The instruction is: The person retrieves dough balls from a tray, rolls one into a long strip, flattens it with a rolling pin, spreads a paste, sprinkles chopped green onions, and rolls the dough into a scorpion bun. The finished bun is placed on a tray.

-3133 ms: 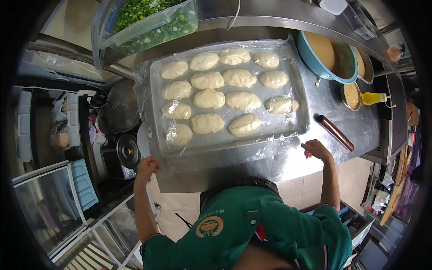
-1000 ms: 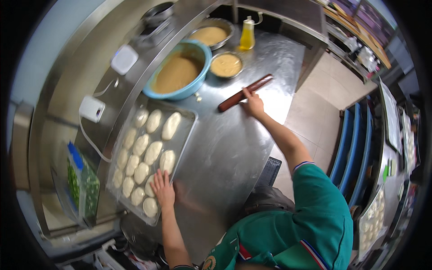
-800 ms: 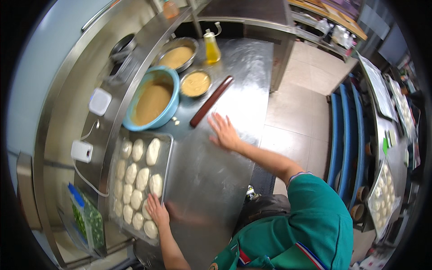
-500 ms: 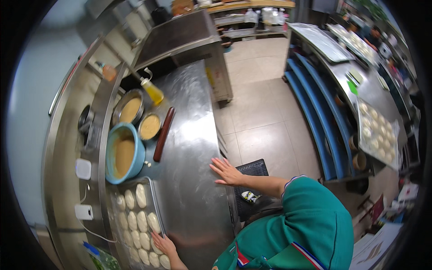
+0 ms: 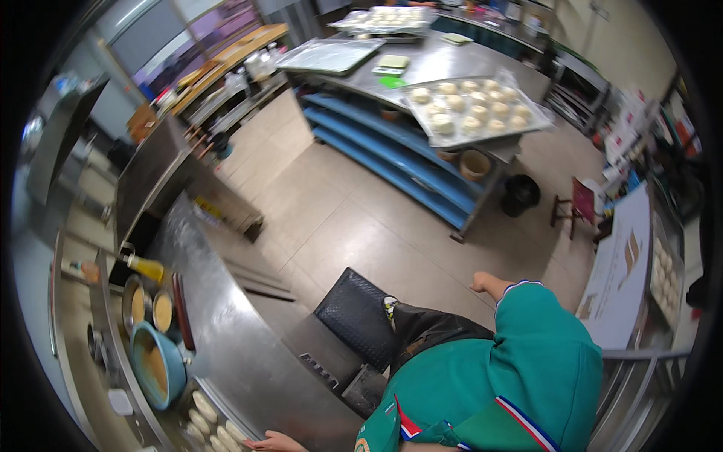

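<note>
My left hand (image 5: pixel 276 441) is at the near left, fingers stretched out, beside the edge of a metal tray (image 5: pixel 226 410) on the steel worktop (image 5: pixel 256 350). Long pale dough pieces (image 5: pixel 203 406) lie in rows in that tray, whose near part is cut off by the frame. No object shows in the left hand. Out over the floor, away from the worktop, my right hand (image 5: pixel 480 282) appears small and blurred. Its fingers cannot be made out clearly.
Left on the worktop stand a blue tub (image 5: pixel 179 374) of tan batter, metal bowls, a dark red rolling pin (image 5: pixel 182 313) and a yellow squeeze bottle (image 5: pixel 146 268). Across the floor, a table with blue shelves (image 5: pixel 392 162) bears a tray of round dough (image 5: pixel 476 109). A black bin (image 5: pixel 520 194) stands beside it.
The view has swung to the right, bringing the far table to the middle. My right hand has left the worktop's edge and is over the floor. My left hand remains by the dough tray.
</note>
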Tool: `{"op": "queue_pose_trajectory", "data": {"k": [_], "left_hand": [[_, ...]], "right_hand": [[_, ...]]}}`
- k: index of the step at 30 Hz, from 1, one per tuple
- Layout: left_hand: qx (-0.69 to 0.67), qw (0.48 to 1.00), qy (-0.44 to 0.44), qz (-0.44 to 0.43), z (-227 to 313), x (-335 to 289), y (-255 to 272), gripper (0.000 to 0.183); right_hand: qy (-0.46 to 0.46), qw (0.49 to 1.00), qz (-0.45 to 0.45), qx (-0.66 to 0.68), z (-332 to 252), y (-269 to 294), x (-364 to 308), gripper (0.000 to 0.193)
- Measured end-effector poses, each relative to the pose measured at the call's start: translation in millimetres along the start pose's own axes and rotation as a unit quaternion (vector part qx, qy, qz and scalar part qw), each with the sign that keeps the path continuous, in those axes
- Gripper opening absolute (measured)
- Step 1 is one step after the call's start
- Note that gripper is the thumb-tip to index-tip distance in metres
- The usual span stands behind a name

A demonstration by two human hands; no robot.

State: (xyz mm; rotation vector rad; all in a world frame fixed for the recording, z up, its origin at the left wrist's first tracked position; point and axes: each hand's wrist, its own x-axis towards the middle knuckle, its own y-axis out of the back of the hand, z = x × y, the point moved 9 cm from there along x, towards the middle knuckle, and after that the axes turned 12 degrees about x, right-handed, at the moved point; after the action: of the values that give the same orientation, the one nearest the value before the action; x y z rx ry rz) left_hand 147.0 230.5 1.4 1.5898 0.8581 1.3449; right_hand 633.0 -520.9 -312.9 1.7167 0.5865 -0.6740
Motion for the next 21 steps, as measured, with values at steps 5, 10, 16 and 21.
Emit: {"op": "queue_pose_trajectory", "data": {"k": [5,10,16,21], "left_hand": [[-0.160,0.914,-0.323,0.183,198.9,-83.6,46.8,0.052],[-0.179,0.776,-0.588,-0.141,345.8,-219.0,3.5,0.048],[-0.022,0.570,-0.667,-0.479,366.5,-410.6,-76.2,0.046],[0.008,0.551,-0.684,-0.478,424.0,-516.2,-56.2,0.044]], "right_hand": [[-0.013,0.993,0.004,0.118,75.4,-42.6,-47.6,0.043],[0.020,0.985,-0.011,0.173,113.2,-64.8,-67.0,0.043],[-0.023,0.941,0.060,0.332,231.0,-19.6,-87.8,0.037],[-0.091,0.896,0.132,0.415,390.1,-9.1,-111.6,0.033]]}}
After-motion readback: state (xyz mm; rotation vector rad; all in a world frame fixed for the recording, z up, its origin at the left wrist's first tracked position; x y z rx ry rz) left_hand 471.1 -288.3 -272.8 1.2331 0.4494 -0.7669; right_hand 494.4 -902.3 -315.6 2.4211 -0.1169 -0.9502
